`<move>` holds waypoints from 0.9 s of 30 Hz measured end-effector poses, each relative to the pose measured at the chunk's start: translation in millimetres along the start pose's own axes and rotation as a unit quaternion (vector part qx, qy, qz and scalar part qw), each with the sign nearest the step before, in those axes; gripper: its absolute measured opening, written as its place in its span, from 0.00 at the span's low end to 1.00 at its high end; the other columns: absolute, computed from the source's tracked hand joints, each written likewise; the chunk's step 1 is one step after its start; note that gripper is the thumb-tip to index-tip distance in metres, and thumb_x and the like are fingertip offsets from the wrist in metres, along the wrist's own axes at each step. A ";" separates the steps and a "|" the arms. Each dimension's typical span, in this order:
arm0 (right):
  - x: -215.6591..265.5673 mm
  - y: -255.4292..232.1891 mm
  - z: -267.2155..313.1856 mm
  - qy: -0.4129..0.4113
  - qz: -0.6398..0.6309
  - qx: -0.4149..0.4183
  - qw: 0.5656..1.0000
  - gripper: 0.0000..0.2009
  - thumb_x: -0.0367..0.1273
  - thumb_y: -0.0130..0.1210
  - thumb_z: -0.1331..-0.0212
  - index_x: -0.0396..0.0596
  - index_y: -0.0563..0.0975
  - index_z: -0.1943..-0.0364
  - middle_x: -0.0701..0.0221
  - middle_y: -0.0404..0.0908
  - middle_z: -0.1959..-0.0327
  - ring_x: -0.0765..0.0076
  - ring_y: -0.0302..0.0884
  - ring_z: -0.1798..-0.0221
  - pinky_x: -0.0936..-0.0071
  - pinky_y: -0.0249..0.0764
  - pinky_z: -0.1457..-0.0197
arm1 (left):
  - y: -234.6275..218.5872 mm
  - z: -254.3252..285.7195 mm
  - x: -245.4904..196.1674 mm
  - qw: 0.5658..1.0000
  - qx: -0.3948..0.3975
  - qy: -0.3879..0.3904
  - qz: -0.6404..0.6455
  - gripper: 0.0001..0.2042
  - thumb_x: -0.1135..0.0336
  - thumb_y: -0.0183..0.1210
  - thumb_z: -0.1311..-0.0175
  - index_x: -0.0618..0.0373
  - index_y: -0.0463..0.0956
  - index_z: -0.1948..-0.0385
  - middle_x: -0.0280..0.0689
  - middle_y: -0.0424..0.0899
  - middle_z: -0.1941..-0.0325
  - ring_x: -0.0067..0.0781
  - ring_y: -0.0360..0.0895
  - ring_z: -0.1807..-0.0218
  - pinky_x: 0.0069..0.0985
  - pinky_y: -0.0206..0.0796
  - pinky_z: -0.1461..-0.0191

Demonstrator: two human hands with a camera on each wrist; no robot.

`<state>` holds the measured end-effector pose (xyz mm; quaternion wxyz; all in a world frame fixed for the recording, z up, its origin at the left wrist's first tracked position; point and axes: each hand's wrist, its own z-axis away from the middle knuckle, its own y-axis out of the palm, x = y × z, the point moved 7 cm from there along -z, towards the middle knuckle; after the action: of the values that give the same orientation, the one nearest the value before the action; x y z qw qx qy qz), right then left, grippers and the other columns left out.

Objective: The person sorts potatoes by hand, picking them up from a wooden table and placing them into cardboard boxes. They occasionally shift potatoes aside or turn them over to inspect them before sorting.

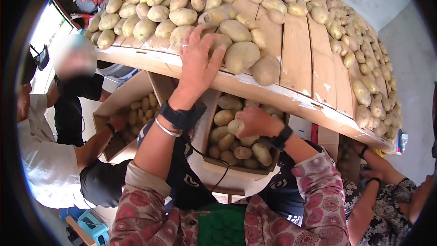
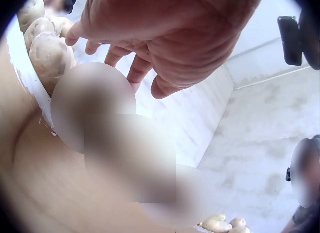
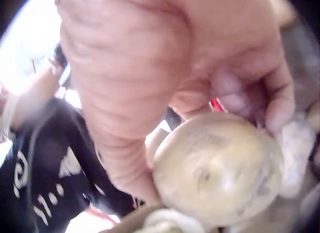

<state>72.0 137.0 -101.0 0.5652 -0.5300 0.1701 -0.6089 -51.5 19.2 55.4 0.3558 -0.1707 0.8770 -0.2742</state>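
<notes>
My left hand (image 1: 198,61) is over the front edge of the slatted wooden table (image 1: 296,54), its fingers spread above potatoes at the rim. Just right of its thumb lies a large potato (image 1: 242,57), with a browner potato (image 1: 266,70) beside it. In the left wrist view the same hand (image 2: 165,37) shows extended fingers and a bare palm. Below the edge, my right hand (image 1: 259,122) grips a potato (image 3: 220,173) between thumb and fingers, over the cardboard box (image 1: 241,171) in front of my lap. Several potatoes fill that box.
Potatoes (image 1: 182,17) are heaped on the left of the tabletop, and more (image 1: 359,50) along its right side. Another person reaches into a second box (image 1: 111,130) at left; a person in a flowered top (image 1: 378,209) sits at right. A dark cable (image 1: 214,183) hangs before me.
</notes>
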 end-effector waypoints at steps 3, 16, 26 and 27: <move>33.4 -58.7 31.7 -0.068 -0.187 0.052 0.979 0.33 0.49 0.64 0.62 0.42 0.75 0.51 0.59 0.80 0.58 0.54 0.74 0.49 0.64 0.72 0.48 | -4.8 2.5 -8.3 0.999 -0.020 0.005 -0.032 0.14 0.62 0.54 0.38 0.59 0.75 0.54 0.54 0.66 0.39 0.56 0.60 0.37 0.42 0.52 0.36; -46.8 -156.2 73.0 -0.119 -0.865 -0.204 0.443 0.23 0.46 0.46 0.36 0.44 0.67 0.45 0.56 0.69 0.41 0.50 0.73 0.49 0.57 0.78 0.57 | 0.2 1.4 -11.1 1.000 -0.021 0.004 0.012 0.13 0.64 0.56 0.39 0.58 0.75 0.55 0.53 0.66 0.39 0.56 0.60 0.37 0.42 0.53 0.35; -65.2 -198.3 81.7 0.080 -0.185 -0.590 0.782 0.31 0.42 0.52 0.37 0.40 0.59 0.35 0.56 0.67 0.38 0.57 0.64 0.36 0.65 0.59 0.33 | 1.9 6.7 -11.7 1.000 -0.008 -0.012 -0.007 0.13 0.64 0.56 0.39 0.57 0.75 0.54 0.52 0.66 0.37 0.59 0.56 0.33 0.44 0.48 0.32; -62.4 -194.9 74.0 0.087 -0.250 -0.529 0.806 0.30 0.44 0.49 0.36 0.40 0.60 0.35 0.54 0.65 0.37 0.57 0.61 0.33 0.69 0.56 0.32 | 4.3 6.6 -9.1 1.000 0.002 -0.014 0.006 0.14 0.63 0.57 0.40 0.54 0.75 0.53 0.52 0.64 0.36 0.62 0.53 0.33 0.49 0.45 0.33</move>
<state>22.4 279.3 56.0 0.0085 -0.7163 0.3761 -0.5878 -40.9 24.7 53.7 0.3697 -0.1684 0.8727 -0.2710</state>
